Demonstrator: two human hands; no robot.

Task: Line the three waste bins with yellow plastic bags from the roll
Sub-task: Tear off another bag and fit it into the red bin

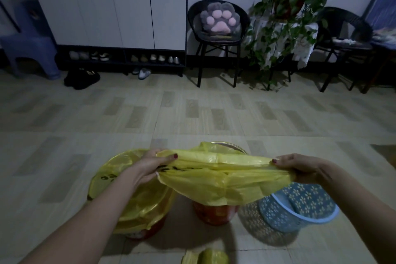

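Observation:
Three bins stand on the floor in front of me. The left bin (141, 232) carries a yellow bag (137, 195) folded over its rim. Over the middle orange bin (214, 213) I stretch a second yellow bag (216, 178) wide; its far edge lies on the bin's rim. My left hand (150, 165) grips the bag's left edge and my right hand (297, 165) grips its right edge. The blue perforated bin (300, 206) on the right has no bag in it. The yellow roll (205, 257) lies on the floor at the bottom edge.
Tiled floor stretches ahead. Along the back wall stand a white cabinet (107, 6) with shoes beneath, a black chair (218, 25) with a paw cushion, a potted plant (287, 6), another black chair (340, 34) and a blue stool (27, 49).

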